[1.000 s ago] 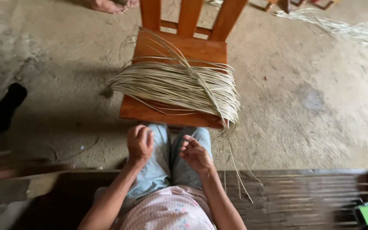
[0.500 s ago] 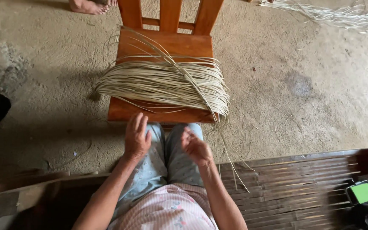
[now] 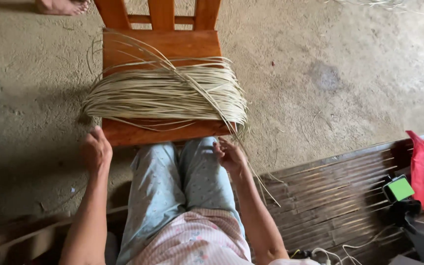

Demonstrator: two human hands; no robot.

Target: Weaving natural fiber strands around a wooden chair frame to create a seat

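Resting with loose, open fingers at the front left corner of the wooden chair (image 3: 165,46): left hand (image 3: 96,149); lying across the chair seat, a bundle of pale reed strips (image 3: 168,93); pinching one thin strip at the bundle's right end: right hand (image 3: 229,156)

Left hand (image 3: 96,149) now off the knee, out beside the chair (image 3: 163,132)

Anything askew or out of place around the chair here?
Mostly tidy. A few loose strands arch up and cross over the bundle of pale strips on the wooden chair, and some trail off past the right hand.
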